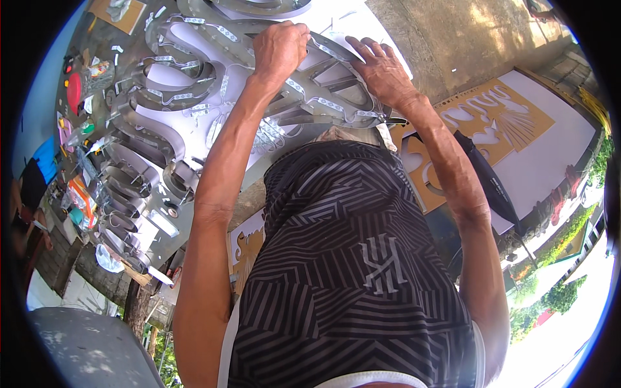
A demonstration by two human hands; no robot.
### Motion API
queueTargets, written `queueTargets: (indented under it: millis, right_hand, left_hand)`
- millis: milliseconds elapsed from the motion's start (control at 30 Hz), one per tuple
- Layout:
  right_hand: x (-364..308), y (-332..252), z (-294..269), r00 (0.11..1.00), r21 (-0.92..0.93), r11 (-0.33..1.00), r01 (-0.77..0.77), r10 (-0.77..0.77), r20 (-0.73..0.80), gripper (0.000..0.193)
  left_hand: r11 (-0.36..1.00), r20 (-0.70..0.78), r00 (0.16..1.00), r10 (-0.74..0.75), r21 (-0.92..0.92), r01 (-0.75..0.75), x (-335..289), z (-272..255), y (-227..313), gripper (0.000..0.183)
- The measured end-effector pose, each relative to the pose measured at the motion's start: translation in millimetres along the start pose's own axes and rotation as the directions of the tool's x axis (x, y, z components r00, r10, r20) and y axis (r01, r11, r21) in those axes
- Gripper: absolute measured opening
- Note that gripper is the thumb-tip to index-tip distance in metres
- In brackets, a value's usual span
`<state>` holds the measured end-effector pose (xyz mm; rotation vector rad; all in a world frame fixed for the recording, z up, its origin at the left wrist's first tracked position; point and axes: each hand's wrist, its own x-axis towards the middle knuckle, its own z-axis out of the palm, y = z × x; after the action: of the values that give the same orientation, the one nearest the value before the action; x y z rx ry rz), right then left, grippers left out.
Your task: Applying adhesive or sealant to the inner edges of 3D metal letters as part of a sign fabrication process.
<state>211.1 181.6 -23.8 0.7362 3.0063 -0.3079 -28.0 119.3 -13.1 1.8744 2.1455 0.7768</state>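
Under my hands lies a grey metal channel letter (349, 97), a curved, open-sided shell. White LED modules (326, 105) joined by wires run along its band. My left hand (279, 53) is at the letter's far left part, its fingers curled down and closed. Whatever they pinch is hidden behind the knuckles. On the right, my right hand (386, 72) rests by the band's far right end with fingers stretched and spread. A loose bundle of LED modules (268, 134) lies on the table close to my body.
More grey letter shells (155, 129) fill the table's left side. Small tools, bags and a red round object (74, 90) crowd its far left edge. At right, a cut-out brown board (498, 116) lies on a white sheet beside a dark folded umbrella (488, 178). A person's arm (40, 236) shows at far left.
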Motion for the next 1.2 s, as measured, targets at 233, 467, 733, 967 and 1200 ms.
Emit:
queueTargets:
  millis: [233, 467, 733, 967, 1200]
  right_hand:
    - [-1.0, 1.7, -2.9, 0.999, -0.035, 0.999, 0.028, -0.026, 0.038, 0.028]
    - [2.7, 7.2, -8.0, 0.997, -0.093, 0.995, 0.032, -0.025, 0.075, 0.041]
    - [11.7, 2.4, -14.4, 0.992, -0.085, 0.996, 0.016, -0.005, 0.124, 0.039]
    - [10.8, 3.3, -7.5, 0.997, -0.075, 0.997, 0.008, -0.002, 0.079, 0.043]
    - [5.8, 5.9, -16.6, 0.992, -0.141, 0.989, 0.049, -0.032, 0.119, 0.034]
  left_hand:
    - [0.908, 0.055, 0.938, -0.343, -0.234, 0.346, -2.4, 9.7, 0.1, 0.013]
    - [0.849, 0.155, 0.907, -0.392, -0.32, 0.422, -0.8, 12.1, 9.5, 0.014]
    - [0.767, 0.14, 0.948, -0.287, -0.559, 0.315, -1.3, 18.9, 3.5, 0.013]
    - [0.933, 0.141, 0.965, -0.222, -0.258, 0.253, 0.0, 19.2, 0.0, 0.012]
    - [0.906, 0.228, 0.936, -0.268, -0.27, 0.326, 1.9, 18.1, 8.1, 0.014]
